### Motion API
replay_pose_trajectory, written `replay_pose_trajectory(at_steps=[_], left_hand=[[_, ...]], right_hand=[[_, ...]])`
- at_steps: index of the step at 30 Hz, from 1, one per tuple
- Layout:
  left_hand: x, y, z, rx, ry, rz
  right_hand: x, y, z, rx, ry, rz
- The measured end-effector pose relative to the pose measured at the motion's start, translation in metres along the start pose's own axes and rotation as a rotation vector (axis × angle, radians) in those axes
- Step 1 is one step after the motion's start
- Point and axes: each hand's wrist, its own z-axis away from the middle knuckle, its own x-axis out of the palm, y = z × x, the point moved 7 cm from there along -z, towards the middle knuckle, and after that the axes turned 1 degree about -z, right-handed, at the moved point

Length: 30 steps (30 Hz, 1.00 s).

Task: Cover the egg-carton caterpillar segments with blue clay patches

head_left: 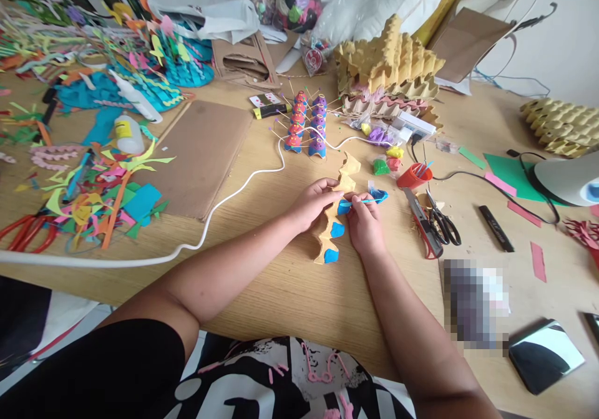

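Note:
My left hand grips a yellow egg-carton strip from its left side, thumb over the top. Blue clay patches cover the right faces of several of its cups; the far cups are bare. In my right hand, pinched between thumb and fingers, is a thin blue modelling tool. Its working end is near a blue patch beside my left thumb, partly hidden by my fingers. A packet of blue clay lies just past the right hand.
Beyond stand painted red and purple carton strips with pins. A white cable crosses the table. On the right lie a red cup, black scissors and a cutter; at left, cardboard, paper scraps and a glue bottle.

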Motion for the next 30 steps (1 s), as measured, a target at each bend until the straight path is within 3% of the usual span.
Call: replay_pose_trajectory(at_steps=[30], left_hand=[[0.0024, 0.0026, 0.0011, 0.015, -0.009, -0.024]], right_hand=[[0.0011, -0.0020, 0.0004, -0.010, 0.003, 0.034]])
